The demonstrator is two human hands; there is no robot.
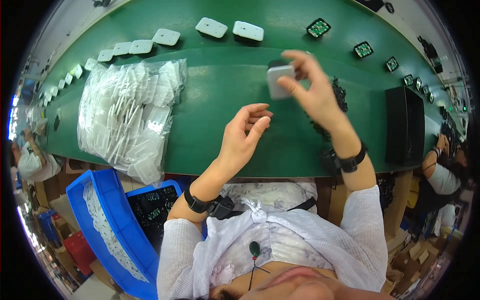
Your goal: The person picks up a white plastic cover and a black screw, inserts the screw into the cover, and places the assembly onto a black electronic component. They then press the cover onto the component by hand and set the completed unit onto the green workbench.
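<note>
My right hand [314,92] is raised over the green table [215,135], closed on a small box with a white cover and a dark body [280,82]. Its thumb presses the white face, and the fingers curl behind, partly hidden. My left hand [245,131] hovers lower and to the left, fingers loosely bent and apart from the thumb, with nothing in it. Farther off stand finished-looking boxes with white covers, such as one box [248,31] and another [211,27]. Beside my right hand lies a pile of small black parts [339,95].
At left lies a clear bag of white covers [127,115]. Black cases with green circuit boards [318,27] line the far right. A black bin [404,125] stands at right; a blue bin [107,225] sits below the table's edge. Other people work at both sides.
</note>
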